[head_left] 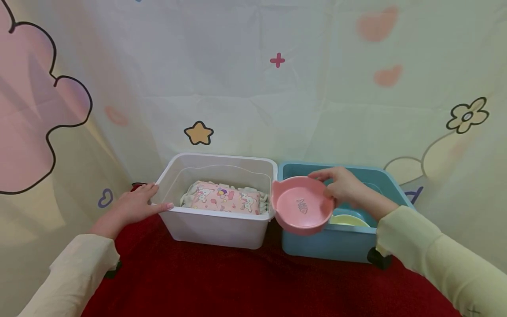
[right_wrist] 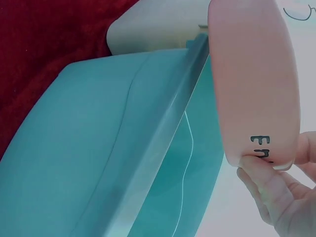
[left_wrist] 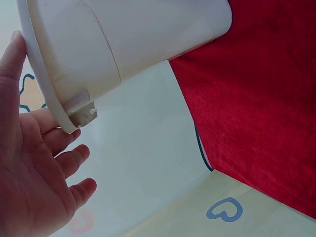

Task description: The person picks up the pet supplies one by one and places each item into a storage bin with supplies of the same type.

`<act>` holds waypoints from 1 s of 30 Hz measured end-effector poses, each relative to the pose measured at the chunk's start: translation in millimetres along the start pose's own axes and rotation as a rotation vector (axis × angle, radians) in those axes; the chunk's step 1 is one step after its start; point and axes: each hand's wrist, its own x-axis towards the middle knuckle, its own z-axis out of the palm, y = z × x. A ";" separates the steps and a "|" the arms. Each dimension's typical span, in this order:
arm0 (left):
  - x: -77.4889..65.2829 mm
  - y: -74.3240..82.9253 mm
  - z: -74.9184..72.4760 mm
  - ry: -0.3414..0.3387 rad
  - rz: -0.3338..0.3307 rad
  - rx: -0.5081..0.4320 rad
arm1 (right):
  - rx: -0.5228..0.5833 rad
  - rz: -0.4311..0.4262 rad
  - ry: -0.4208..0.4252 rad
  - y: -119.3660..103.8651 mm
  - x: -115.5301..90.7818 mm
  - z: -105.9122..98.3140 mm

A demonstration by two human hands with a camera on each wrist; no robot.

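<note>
My right hand point(head_left: 343, 187) pinches the rim of a pink pet bowl point(head_left: 304, 204), with thumb and fingers on its right side. The bowl has ear-shaped points and a fishbone print inside. It is tilted toward me, raised at the front where the white bin point(head_left: 222, 229) and the blue bin point(head_left: 328, 244) meet. In the right wrist view dark letters show on the bowl's point(right_wrist: 254, 79) outer wall. My left hand point(head_left: 132, 204) rests on the white bin's left front corner, thumb along the rim, fingers loosely spread. A pink pillow-like thing point(head_left: 225, 198) with rabbit prints lies inside that bin.
Inside the blue bin a yellow-green rounded thing point(head_left: 348, 220) shows partly. Both bins stand side by side on a red cloth point(head_left: 198, 281). Behind them hangs a pale printed curtain point(head_left: 237, 66).
</note>
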 end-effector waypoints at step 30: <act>0.2 -0.2 -0.1 0.007 0.005 0.008 | -0.049 -0.017 0.035 7.1 15.0 -15.7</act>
